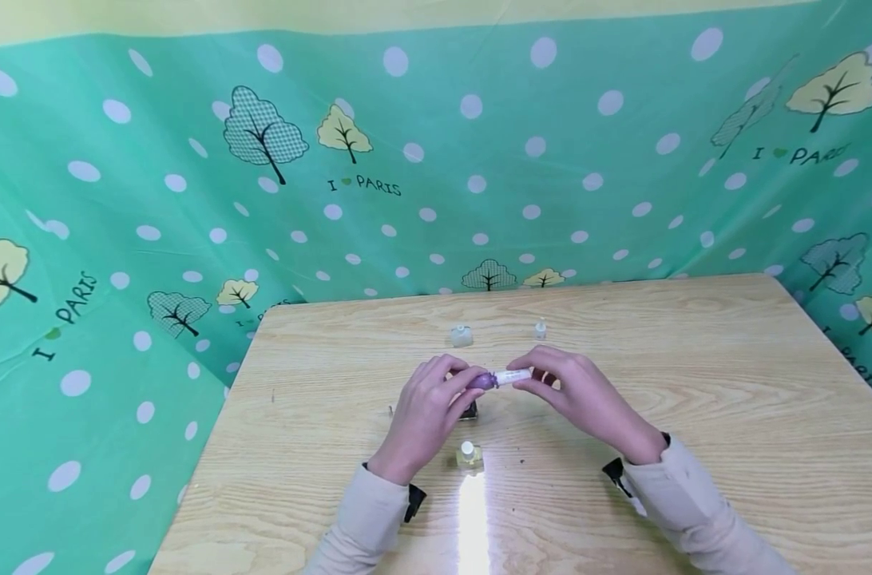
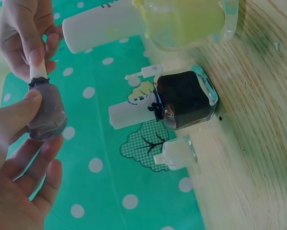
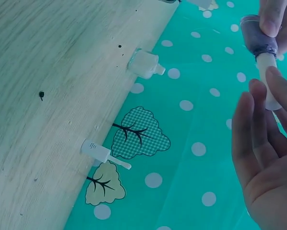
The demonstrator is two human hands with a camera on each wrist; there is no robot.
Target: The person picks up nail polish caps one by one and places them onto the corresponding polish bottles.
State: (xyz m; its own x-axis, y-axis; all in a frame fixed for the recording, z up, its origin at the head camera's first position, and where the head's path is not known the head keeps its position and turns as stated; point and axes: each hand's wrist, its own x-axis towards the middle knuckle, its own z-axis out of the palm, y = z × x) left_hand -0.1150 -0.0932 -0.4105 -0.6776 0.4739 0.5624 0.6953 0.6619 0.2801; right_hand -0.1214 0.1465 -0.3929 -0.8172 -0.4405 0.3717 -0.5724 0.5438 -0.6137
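A small purple nail polish bottle [image 1: 482, 382] is held sideways above the table, between both hands. My left hand [image 1: 423, 409] pinches its glass body between thumb and fingers. At the other end, my right hand [image 1: 583, 391] pinches the long white cap [image 1: 513, 375]. The cap sits on the bottle's neck, and dark purple polish is smeared around the joint, as the left wrist view [image 2: 39, 80] shows. Beneath the left hand stands a black nail polish bottle [image 2: 186, 99] with a white cap, mostly hidden in the head view. Nearer the front is a capped yellow nail polish bottle [image 1: 469, 458].
Farther back on the wooden table [image 1: 695, 383] stands an uncapped bottle of whitish polish [image 1: 461, 336]. To its right, a white cap [image 3: 96, 150] stands with its brush pointing up. Small dark specks [image 3: 41, 95] dot the tabletop. A green dotted cloth [image 1: 508, 200] hangs behind.
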